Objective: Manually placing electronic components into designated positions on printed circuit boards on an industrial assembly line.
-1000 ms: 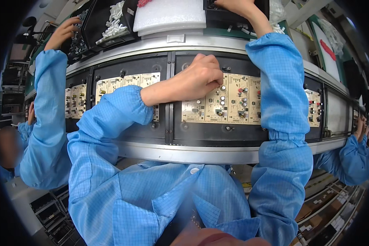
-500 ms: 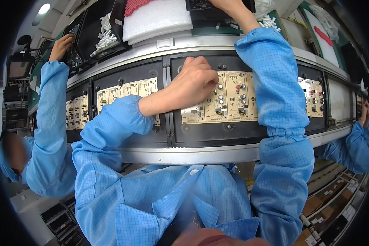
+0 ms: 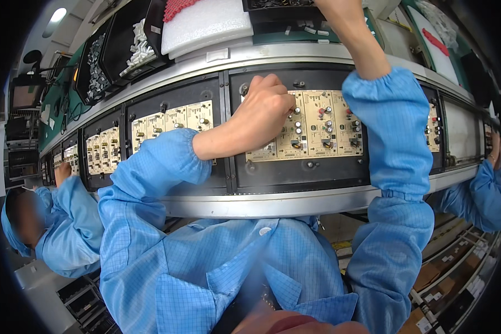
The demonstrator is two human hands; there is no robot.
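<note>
My left hand point(image 3: 267, 111) is over the left part of a tan circuit board panel point(image 3: 295, 155), its fingers curled closed. Whatever the fingertips pinch is hidden. The panel lies in a black carrier frame point(image 3: 339, 177) and bears small upright cylindrical capacitors point(image 3: 298, 131) and other parts. My right hand point(image 3: 342, 14) reaches over the far side of the line, beyond the rail, and its fingers are cut off by the upper edge. Nearest to it is a black bin point(image 3: 281, 4) of small dark parts.
Beyond the metal rail point(image 3: 295, 53) stand a stack of white foam point(image 3: 206, 30), a bin of white cylindrical pieces point(image 3: 139, 50) and a bin of grey parts point(image 3: 96, 69). Another carrier with boards point(image 3: 172, 119) is at left. A co-worker's hand point(image 3: 64, 171) is farther left.
My right hand has moved right, away from the black bin. My left hand stays closed over the panel. The co-worker at left has brought a hand from the bins down to the boards.
</note>
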